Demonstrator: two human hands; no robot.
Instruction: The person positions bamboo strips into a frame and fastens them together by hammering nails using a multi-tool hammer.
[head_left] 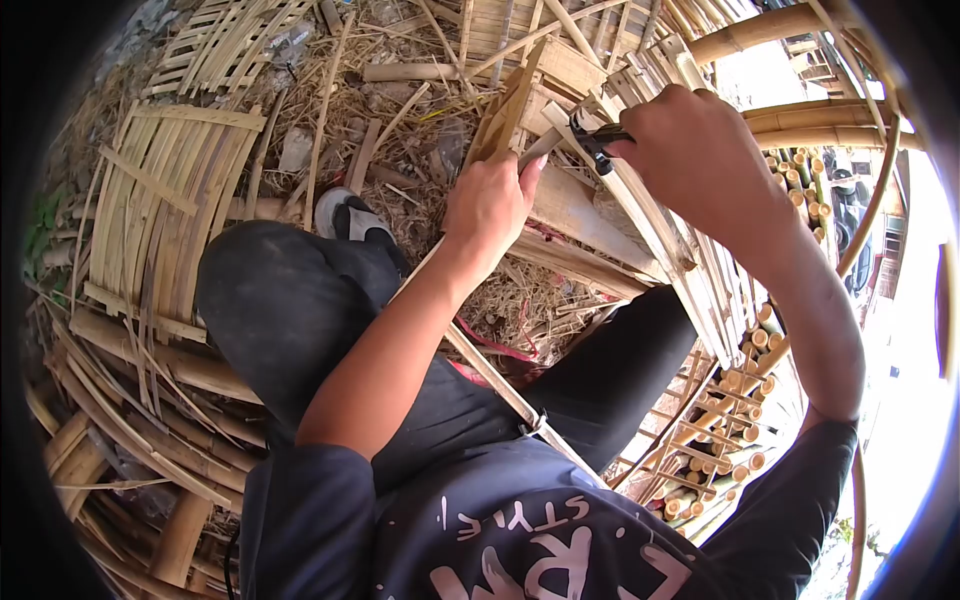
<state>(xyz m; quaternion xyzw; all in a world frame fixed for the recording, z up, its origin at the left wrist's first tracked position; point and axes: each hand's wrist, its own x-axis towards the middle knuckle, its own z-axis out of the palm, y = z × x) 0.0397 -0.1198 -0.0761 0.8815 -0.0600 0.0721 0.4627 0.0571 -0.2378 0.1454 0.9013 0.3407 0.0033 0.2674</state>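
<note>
Bamboo strip point(500, 385): long, lies across lap, runs up to left hand. Left hand point(490, 205): closed around strip's upper end. Right hand point(690, 150): fist on dark-handled knife point(590, 140), blade at strip tip. Woven bamboo panel point(165, 200): ground beyond knee.

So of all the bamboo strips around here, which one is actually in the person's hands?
The long thin strip running across the lap: the left hand grips its upper end, while the right hand holds a knife there.
</note>
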